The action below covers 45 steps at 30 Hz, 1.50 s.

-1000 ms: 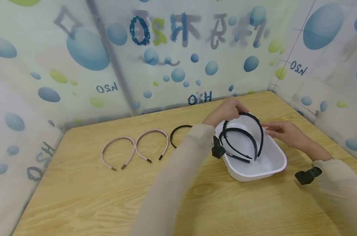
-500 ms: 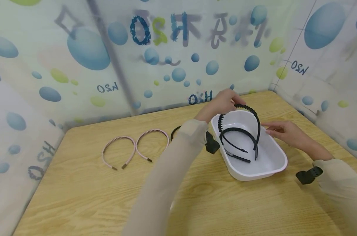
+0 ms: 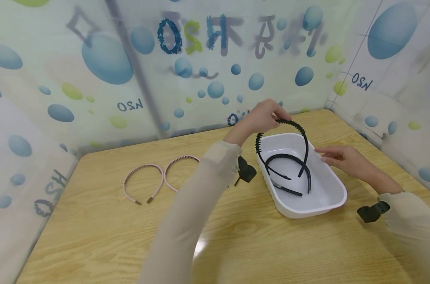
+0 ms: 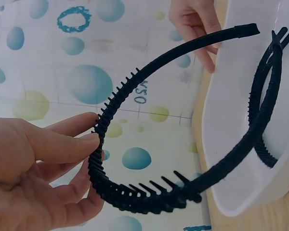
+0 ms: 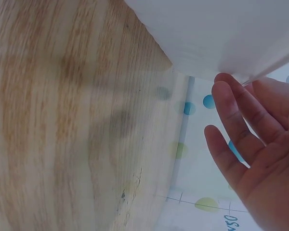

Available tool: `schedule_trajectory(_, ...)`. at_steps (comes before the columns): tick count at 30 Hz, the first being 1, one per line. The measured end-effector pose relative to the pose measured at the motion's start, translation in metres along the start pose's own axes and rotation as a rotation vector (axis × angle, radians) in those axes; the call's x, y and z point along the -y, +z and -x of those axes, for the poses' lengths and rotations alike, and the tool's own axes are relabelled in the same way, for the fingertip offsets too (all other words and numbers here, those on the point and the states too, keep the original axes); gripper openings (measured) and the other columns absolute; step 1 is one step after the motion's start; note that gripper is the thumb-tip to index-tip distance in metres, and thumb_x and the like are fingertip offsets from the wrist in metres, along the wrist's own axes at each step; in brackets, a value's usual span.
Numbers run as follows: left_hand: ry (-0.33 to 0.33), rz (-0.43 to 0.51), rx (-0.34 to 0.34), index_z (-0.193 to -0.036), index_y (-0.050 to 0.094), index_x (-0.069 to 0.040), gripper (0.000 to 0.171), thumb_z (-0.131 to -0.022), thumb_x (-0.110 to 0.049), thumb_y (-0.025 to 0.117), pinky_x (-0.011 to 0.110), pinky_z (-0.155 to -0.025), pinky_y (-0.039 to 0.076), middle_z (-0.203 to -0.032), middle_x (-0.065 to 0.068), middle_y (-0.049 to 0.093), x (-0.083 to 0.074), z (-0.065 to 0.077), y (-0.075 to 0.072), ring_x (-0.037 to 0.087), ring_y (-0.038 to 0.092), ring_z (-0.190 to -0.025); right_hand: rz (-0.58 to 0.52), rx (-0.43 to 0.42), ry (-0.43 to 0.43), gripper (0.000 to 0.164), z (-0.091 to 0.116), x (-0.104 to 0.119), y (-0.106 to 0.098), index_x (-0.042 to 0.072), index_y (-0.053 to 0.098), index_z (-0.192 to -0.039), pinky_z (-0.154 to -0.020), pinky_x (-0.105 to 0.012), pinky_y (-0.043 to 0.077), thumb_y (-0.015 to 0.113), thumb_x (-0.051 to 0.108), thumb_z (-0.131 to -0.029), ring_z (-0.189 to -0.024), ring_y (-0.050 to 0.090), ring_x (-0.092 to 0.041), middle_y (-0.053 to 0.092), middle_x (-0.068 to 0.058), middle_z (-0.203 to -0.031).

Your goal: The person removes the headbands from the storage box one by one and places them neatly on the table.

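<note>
My left hand pinches a black toothed headband at the top of its arch, and the headband hangs over the far left part of a white plastic tub. Thumb and fingers close on its comb-like teeth in the left wrist view. Inside the tub lie other black headbands, partly overlapping. My right hand touches the tub's right side near the rim, its fingers nearly straight. The right wrist view shows those fingertips against the outer wall.
Two pink headbands, one farther left and another beside it, lie on the wooden table. My left sleeve hides part of the second and most of a black headband. A patterned curtain stands behind the table.
My left hand has moved up and to the left, raising the toothed headband from among the others in the tub. The right hand stays at the tub's side.
</note>
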<state>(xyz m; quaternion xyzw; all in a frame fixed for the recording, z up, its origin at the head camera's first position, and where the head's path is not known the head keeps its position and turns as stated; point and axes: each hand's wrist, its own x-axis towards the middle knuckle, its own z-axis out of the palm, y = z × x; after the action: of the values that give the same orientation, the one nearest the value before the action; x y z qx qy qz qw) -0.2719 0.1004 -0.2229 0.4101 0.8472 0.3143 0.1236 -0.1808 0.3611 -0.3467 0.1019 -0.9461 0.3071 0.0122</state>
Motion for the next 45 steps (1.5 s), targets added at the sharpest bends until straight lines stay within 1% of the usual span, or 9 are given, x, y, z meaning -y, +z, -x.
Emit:
schedule_trajectory(6, 0.019, -0.049, 0.012, -0.113, 0.066, -0.007, 0.031, -0.089, 0.005, 0.052, 0.016, -0.084, 0.042, -0.114, 0.004, 0.062, -0.002, 0.008, -0.008, 0.016, 0.053, -0.108, 0.009, -0.006, -0.015, 0.036, 0.000, -0.002, 0.001, -0.006, 0.053, -0.124, -0.072, -0.036, 0.052, 0.055, 0.010, -0.092, -0.086, 0.060, -0.022, 0.063, -0.020, -0.099)
schedule_trajectory(10, 0.023, -0.052, 0.023, -0.113, 0.066, -0.007, 0.031, -0.089, 0.006, 0.052, 0.016, -0.085, 0.042, -0.115, 0.003, 0.061, -0.003, 0.014, -0.014, 0.015, 0.053, -0.109, 0.007, -0.012, -0.029, 0.036, 0.001, -0.003, 0.002, -0.006, 0.053, -0.124, -0.072, -0.036, 0.052, 0.055, 0.009, -0.092, -0.083, 0.060, -0.014, 0.063, -0.021, -0.100)
schedule_trajectory(16, 0.046, -0.078, 0.025, -0.113, 0.066, -0.006, 0.031, -0.089, 0.008, 0.051, 0.017, -0.088, 0.041, -0.116, 0.004, 0.062, -0.001, 0.029, -0.026, 0.014, 0.052, -0.112, 0.000, -0.013, -0.040, 0.036, 0.002, -0.003, 0.002, -0.007, 0.053, -0.124, -0.070, -0.029, 0.052, 0.055, 0.009, -0.092, -0.081, 0.056, 0.000, 0.063, -0.020, -0.099)
schedule_trajectory(20, 0.078, -0.129, 0.013, -0.113, 0.065, -0.006, 0.033, -0.088, 0.010, 0.050, 0.021, -0.091, 0.041, -0.116, 0.005, 0.062, 0.001, 0.039, -0.032, 0.016, 0.052, -0.113, -0.003, -0.015, -0.051, 0.035, 0.002, -0.003, 0.001, -0.007, 0.053, -0.124, -0.069, -0.025, 0.051, 0.055, 0.008, -0.092, -0.080, 0.056, 0.002, 0.064, -0.019, -0.097)
schedule_trajectory(23, 0.076, -0.168, 0.006, -0.112, 0.066, -0.007, 0.033, -0.088, 0.010, 0.050, 0.023, -0.092, 0.041, -0.116, 0.004, 0.062, 0.003, 0.046, -0.036, 0.017, 0.052, -0.113, -0.006, -0.018, -0.063, 0.035, 0.002, -0.003, 0.001, -0.007, 0.053, -0.123, -0.068, -0.024, 0.051, 0.055, 0.007, -0.092, -0.080, 0.055, 0.004, 0.064, -0.019, -0.097)
schedule_trajectory(31, 0.011, -0.180, -0.001, -0.110, 0.067, -0.006, 0.032, -0.088, 0.009, 0.050, 0.027, -0.092, 0.041, -0.115, 0.006, 0.062, 0.008, 0.065, -0.044, 0.019, 0.052, -0.113, -0.009, -0.018, -0.069, 0.035, 0.001, -0.004, 0.002, -0.007, 0.053, -0.123, -0.068, -0.029, 0.052, 0.055, 0.007, -0.091, -0.079, 0.056, 0.003, 0.064, -0.020, -0.097)
schedule_trajectory(34, -0.012, -0.201, -0.007, -0.110, 0.067, -0.007, 0.032, -0.088, 0.009, 0.050, 0.026, -0.092, 0.041, -0.115, 0.005, 0.061, 0.013, 0.071, -0.047, 0.019, 0.052, -0.113, -0.009, -0.016, -0.070, 0.035, 0.000, -0.004, 0.002, -0.007, 0.053, -0.123, -0.068, -0.027, 0.052, 0.055, 0.007, -0.091, -0.079, 0.056, 0.003, 0.064, -0.019, -0.095)
schedule_trajectory(40, -0.068, -0.212, -0.024, -0.110, 0.067, -0.008, 0.032, -0.088, 0.009, 0.051, 0.029, -0.093, 0.041, -0.116, 0.006, 0.062, 0.024, 0.084, -0.052, 0.021, 0.051, -0.113, -0.007, -0.031, -0.081, 0.033, 0.001, -0.004, 0.001, -0.007, 0.054, -0.122, -0.066, -0.017, 0.048, 0.056, 0.004, -0.091, -0.078, 0.055, 0.005, 0.065, -0.018, -0.094)
schedule_trajectory(45, -0.110, -0.211, -0.029, -0.109, 0.068, -0.007, 0.034, -0.087, 0.011, 0.050, 0.032, -0.093, 0.042, -0.113, 0.006, 0.062, 0.033, 0.094, -0.055, 0.021, 0.051, -0.113, -0.006, -0.033, -0.085, 0.034, 0.001, -0.004, 0.001, -0.007, 0.054, -0.122, -0.065, -0.015, 0.047, 0.056, 0.005, -0.091, -0.078, 0.055, 0.005, 0.065, -0.019, -0.094)
